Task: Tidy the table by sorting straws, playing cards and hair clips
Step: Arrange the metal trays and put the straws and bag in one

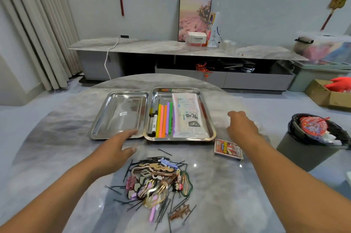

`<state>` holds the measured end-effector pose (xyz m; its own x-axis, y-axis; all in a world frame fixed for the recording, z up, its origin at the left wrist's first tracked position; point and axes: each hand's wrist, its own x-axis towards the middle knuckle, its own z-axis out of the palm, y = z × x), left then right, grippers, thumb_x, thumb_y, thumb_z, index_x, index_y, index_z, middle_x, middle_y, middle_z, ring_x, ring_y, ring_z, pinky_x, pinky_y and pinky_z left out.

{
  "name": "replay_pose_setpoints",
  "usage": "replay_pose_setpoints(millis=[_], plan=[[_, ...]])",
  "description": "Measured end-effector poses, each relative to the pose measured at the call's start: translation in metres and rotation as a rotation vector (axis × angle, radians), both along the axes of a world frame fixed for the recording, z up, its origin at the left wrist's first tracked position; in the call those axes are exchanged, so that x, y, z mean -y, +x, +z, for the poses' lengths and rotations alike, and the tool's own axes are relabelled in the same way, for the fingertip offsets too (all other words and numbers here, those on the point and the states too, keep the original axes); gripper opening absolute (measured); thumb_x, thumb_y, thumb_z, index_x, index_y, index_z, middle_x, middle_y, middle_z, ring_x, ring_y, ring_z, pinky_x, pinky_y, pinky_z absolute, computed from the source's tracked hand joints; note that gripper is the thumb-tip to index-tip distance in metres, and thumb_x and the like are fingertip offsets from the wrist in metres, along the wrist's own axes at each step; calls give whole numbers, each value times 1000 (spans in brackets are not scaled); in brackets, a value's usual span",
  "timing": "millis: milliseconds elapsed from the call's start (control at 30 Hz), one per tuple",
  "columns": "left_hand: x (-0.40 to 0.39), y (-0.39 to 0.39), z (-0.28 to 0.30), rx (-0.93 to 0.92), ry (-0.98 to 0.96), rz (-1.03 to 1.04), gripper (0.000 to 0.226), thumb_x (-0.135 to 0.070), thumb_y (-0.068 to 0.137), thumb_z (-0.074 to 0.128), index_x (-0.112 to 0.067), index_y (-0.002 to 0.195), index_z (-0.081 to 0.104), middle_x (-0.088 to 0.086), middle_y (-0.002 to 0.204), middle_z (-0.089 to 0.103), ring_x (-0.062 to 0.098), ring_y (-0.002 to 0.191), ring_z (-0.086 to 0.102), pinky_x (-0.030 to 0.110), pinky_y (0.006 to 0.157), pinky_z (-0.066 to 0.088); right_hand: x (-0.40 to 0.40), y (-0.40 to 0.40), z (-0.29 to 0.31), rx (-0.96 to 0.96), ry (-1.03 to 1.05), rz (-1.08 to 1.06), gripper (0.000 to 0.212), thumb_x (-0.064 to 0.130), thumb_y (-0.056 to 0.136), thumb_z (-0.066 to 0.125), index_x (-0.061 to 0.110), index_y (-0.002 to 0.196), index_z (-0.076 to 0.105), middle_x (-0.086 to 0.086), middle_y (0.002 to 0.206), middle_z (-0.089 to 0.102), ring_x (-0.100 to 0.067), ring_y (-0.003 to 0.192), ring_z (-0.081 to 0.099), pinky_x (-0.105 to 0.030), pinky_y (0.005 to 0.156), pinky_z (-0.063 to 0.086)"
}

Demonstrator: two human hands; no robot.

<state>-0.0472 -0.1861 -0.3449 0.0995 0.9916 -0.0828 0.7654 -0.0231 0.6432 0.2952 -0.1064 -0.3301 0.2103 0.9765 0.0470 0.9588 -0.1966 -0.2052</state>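
Note:
Two steel trays sit side by side on the round marble table. The left tray (106, 113) holds nothing. The right tray (208, 117) holds coloured straws (164, 119), markers and a white packet of straws (187, 115). A box of playing cards (228, 150) lies just right of that tray's near corner. A heap of hair clips and bobby pins (157, 183) lies nearer me. My left hand (117, 144) hovers with straight fingers near the left tray's front edge. My right hand (240, 125) is loosely curled over something white and crumpled, right of the right tray.
A dark bin (303, 149) lined with a black bag and full of rubbish stands off the table's right edge. A low TV bench (171, 48) runs along the far wall. A cardboard box (326, 94) and storage tubs stand at far right.

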Motion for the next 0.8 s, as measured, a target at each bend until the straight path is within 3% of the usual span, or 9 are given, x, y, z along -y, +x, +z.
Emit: replay_pose_setpoints(millis=[133, 233, 367, 467, 600, 800], plan=[[10, -7, 2, -89, -72, -123, 73, -34, 87, 70, -43, 147, 28, -14, 152, 36, 9, 137, 36, 22, 105, 32, -3, 4, -12, -25, 74, -3, 41, 2, 96, 54, 9, 136, 49, -17, 129, 44, -37, 98, 61, -41, 83, 52], [21, -1, -2, -83, -45, -212, 87, -50, 78, 74, -45, 148, 23, -18, 155, 25, 5, 142, 24, 25, 113, 25, -3, 8, -17, -36, 106, -15, 47, 5, 96, 55, 12, 141, 39, -19, 130, 43, -40, 101, 59, -46, 83, 53], [45, 26, -29, -259, 120, -451, 84, -74, 80, 53, -50, 149, 11, -20, 161, 3, -3, 145, -6, 26, 120, 5, -5, 13, -25, -44, 93, -66, 33, 4, 96, 54, 2, 129, 52, -21, 123, 46, -44, 99, 57, -50, 82, 52], [56, 50, -47, -356, 232, -578, 79, -79, 84, 38, -50, 150, 5, -18, 161, -6, -3, 144, -18, 29, 120, -6, -8, 11, -24, -74, 127, -102, 27, 2, 96, 54, -2, 122, 57, -21, 119, 49, -43, 97, 58, -50, 84, 53], [66, 67, -60, -474, 329, -735, 76, -78, 88, 29, -47, 151, 1, -7, 163, -5, 5, 146, -20, 37, 120, -12, -11, 2, -14, -92, 201, -83, 21, 3, 98, 49, -3, 118, 57, -21, 116, 49, -42, 93, 58, -45, 80, 53], [68, 81, -76, -546, 444, -878, 78, -77, 87, 32, -42, 153, 9, 3, 163, 7, 17, 150, -6, 41, 118, -5, -6, -11, -3, -108, 253, -1, 25, 3, 100, 44, -1, 122, 56, -21, 119, 49, -40, 96, 56, -38, 74, 44]])
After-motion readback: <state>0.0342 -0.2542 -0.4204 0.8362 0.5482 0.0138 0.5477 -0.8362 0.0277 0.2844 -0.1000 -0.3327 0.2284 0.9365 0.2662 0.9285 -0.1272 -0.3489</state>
